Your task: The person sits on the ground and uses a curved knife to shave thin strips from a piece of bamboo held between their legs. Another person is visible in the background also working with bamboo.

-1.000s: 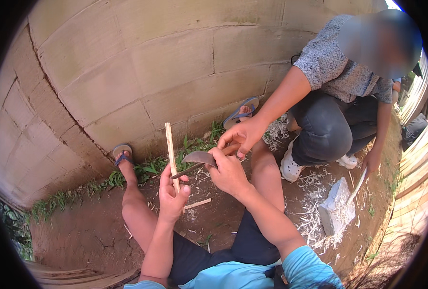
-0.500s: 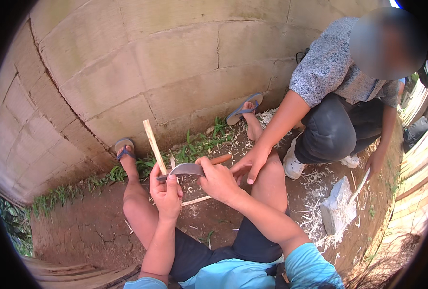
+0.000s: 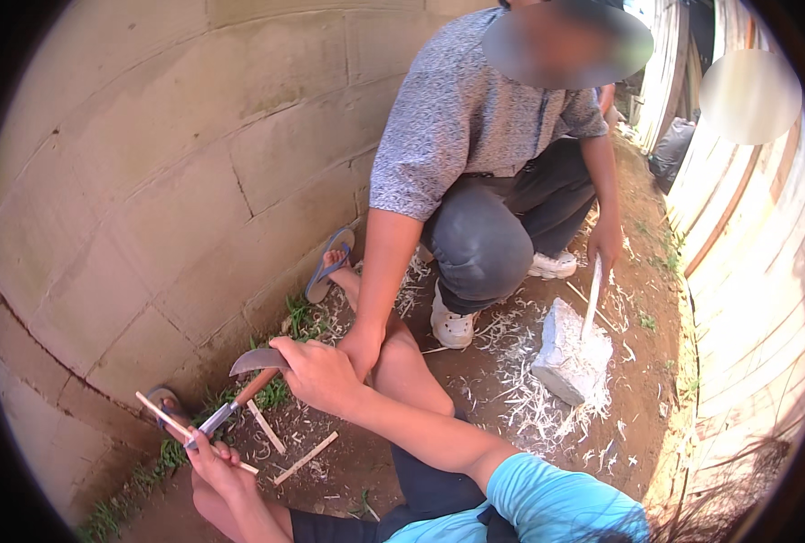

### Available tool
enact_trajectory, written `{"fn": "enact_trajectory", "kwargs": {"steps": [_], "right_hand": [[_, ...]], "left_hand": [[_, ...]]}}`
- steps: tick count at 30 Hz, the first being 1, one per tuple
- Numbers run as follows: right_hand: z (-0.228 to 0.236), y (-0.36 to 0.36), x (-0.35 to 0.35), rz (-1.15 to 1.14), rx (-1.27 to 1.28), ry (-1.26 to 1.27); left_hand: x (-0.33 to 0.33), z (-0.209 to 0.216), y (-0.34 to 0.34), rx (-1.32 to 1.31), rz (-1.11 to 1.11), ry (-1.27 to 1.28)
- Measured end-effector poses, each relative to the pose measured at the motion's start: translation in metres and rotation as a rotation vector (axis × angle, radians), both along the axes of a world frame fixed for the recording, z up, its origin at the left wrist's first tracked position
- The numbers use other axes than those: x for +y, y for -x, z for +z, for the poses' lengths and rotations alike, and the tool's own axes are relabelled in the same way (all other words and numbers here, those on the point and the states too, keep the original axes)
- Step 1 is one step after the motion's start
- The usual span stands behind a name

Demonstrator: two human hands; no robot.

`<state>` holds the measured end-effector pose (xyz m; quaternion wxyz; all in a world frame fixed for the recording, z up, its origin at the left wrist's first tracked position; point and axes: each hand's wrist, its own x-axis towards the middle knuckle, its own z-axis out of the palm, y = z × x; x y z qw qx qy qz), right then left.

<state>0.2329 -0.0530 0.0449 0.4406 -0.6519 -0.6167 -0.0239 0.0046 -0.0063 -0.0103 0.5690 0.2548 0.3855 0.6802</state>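
Observation:
My left hand [image 3: 217, 466], at the lower left, is closed around a thin pale wooden stick [image 3: 161, 410]. My right hand [image 3: 316, 376] is closed beside a curved, dark metal blade [image 3: 258, 360] that points left. Just below this blade, a brown wooden handle [image 3: 256, 387] slants down to a shiny metal part [image 3: 212, 422], which meets the stick at my left fingers. How the blade and handle join is hidden near my right hand. A co-worker's hand [image 3: 364, 346] rests on my knee, right behind my right hand.
The co-worker crouches ahead, their other hand [image 3: 605, 242] holding a pale stick [image 3: 592, 299] against a whitish stone block [image 3: 570, 353]. Wood shavings [image 3: 525, 398] surround the block. Two cut sticks [image 3: 306, 458] lie on the soil. A block wall [image 3: 185, 154] rises left; planks [image 3: 737, 244] stand right.
My view has swung right, bringing the co-worker nearer the middle. My hands have moved farther apart, and the stick has tipped from steep to slanting. The wooden handle now points toward my left hand.

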Motion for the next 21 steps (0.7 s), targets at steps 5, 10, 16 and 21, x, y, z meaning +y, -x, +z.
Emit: {"fn": "enact_trajectory", "kwargs": {"steps": [5,10,16,21], "right_hand": [[-0.002,-0.031,0.009,-0.160,0.032,-0.142],[0.010,-0.016,-0.004,-0.452,-0.119,-0.217],[-0.019,0.033,-0.012,0.099,-0.319,-0.282],[-0.037,0.036,-0.005,0.186,-0.315,0.115]], "left_hand": [[0.000,-0.004,-0.012,0.090,-0.020,0.011],[0.002,-0.008,-0.014,0.152,-0.022,0.047],[0.001,-0.006,-0.018,0.206,-0.065,0.050],[0.007,-0.016,-0.016,0.239,-0.046,0.004]]}}
